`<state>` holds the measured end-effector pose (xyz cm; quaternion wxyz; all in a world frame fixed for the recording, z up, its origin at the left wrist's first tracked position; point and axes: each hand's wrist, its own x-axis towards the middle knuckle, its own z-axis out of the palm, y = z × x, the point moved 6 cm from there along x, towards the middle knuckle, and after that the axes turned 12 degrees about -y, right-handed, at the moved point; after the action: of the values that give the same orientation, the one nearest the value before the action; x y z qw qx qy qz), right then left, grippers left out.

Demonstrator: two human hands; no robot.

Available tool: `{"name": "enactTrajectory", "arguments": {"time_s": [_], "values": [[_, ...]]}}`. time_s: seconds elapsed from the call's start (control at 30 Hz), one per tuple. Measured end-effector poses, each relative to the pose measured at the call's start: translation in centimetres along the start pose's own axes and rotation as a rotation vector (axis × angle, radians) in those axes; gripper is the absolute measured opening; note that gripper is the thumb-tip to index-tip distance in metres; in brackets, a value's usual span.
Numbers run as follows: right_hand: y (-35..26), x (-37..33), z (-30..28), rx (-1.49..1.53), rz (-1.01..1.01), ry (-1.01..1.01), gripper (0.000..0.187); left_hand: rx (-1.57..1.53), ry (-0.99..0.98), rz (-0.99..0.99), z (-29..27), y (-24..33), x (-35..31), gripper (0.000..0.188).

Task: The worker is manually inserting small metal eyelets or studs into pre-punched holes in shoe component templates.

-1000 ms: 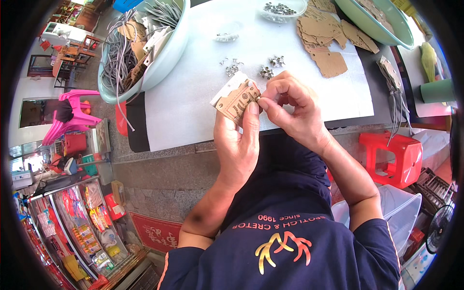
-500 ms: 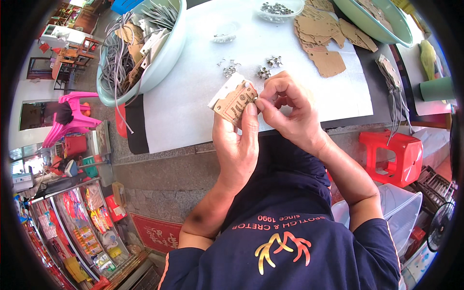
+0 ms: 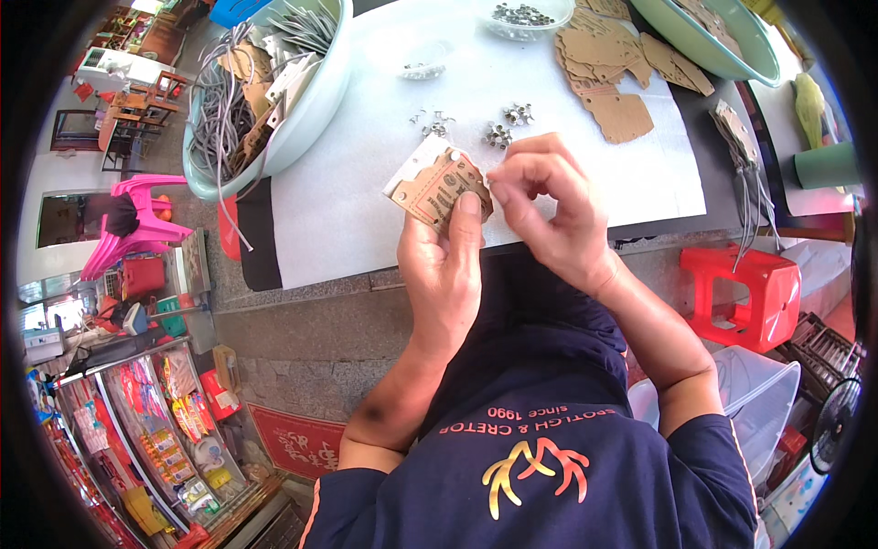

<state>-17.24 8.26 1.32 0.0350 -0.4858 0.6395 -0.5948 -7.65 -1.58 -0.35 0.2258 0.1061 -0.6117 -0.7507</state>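
Note:
My left hand point(image 3: 445, 270) holds a brown printed cardboard tag point(image 3: 430, 197) with a white card point(image 3: 413, 163) behind it, thumb pressed on the front. A small round metal piece shows near the tag's upper edge, and a hole is visible in its left corner. Just right of the tag, my right hand point(image 3: 560, 210) has its thumb and forefinger pinched together; whatever is between the tips is too small to name. Beyond the hands lie small piles of metal rivets point(image 3: 498, 137) and a scatter of small pins point(image 3: 437, 123).
On the white sheet point(image 3: 357, 183) stand a clear tub of metal pieces point(image 3: 521, 33) and a small clear dish point(image 3: 422, 66). Brown tags point(image 3: 617, 117) lie at the back right. A green basin point(image 3: 302, 119) with grey cords stands left; a red stool point(image 3: 739, 297) is at right.
My right hand's fingertips have drawn slightly away from the tag's edge. My left hand and the tag have shifted a little left and tilted.

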Motion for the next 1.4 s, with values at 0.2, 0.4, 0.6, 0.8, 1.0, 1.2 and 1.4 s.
{"name": "enactTrajectory", "arguments": {"time_s": [0.2, 0.4, 0.6, 0.8, 1.0, 1.2, 1.4], "values": [[1.9, -0.3, 0.4, 0.291, 0.271, -0.175, 0.009, 0.01, 0.032, 0.008, 0.0, 0.1, 0.1, 0.027], [2.2, -0.3, 0.6, 0.347, 0.303, -0.219, 0.011, 0.058, 0.01, 0.073, 0.1, 0.0, 0.2, 0.028], [2.4, -0.2, 0.6, 0.391, 0.294, -0.196, 0.012, 0.094, 0.018, 0.095, 0.3, 0.3, 0.1, 0.03], [2.3, -0.3, 0.6, 0.375, 0.297, -0.213, 0.011, 0.107, 0.011, 0.082, 0.2, 0.2, 0.2, 0.029], [2.3, -0.1, 0.8, 0.352, 0.25, -0.168, 0.008, 0.154, 0.017, 0.108, 0.1, 0.0, 0.1, 0.028], [2.5, 0.0, 0.6, 0.372, 0.209, -0.124, 0.009, 0.27, -0.014, 0.135, -0.2, -0.2, 0.1, 0.028], [2.5, -0.1, 0.5, 0.349, 0.206, -0.132, 0.008, 0.295, -0.008, 0.14, -0.1, -0.3, 0.0, 0.023]]}}
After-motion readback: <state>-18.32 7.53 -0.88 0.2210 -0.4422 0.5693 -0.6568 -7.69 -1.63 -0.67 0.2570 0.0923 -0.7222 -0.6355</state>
